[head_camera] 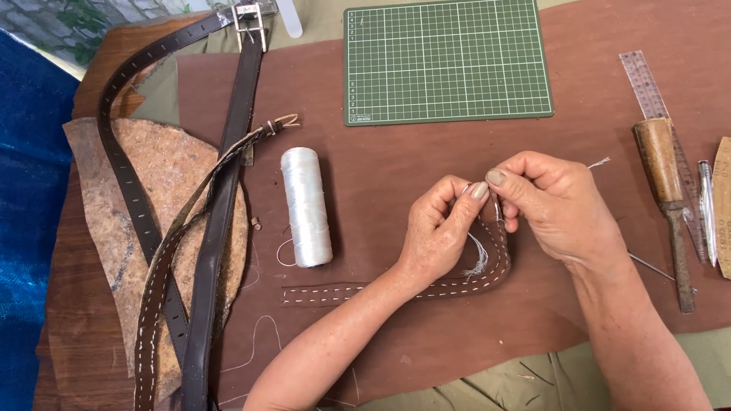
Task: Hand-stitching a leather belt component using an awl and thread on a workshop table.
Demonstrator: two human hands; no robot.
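My left hand [440, 228] and my right hand [560, 202] meet over the curled end of a brown leather strap [335, 293] with white stitching along both edges. The fingertips of both hands pinch white thread [478, 262] at the strap's end; a frayed tuft hangs below my left palm, and a thread end [600, 162] sticks out past my right hand. The strap lies flat on the brown leather sheet [381, 175] and bends upward under my hands. A spool of white thread [306, 205] lies on its side to the left.
A green cutting mat [445, 61] lies at the top. Dark brown belts [221, 205] with a metal buckle [251, 23] run down the left over a mottled leather piece [106, 198]. A wooden-handled tool [666, 198], clear ruler [647, 84] and pen [707, 213] lie at the right.
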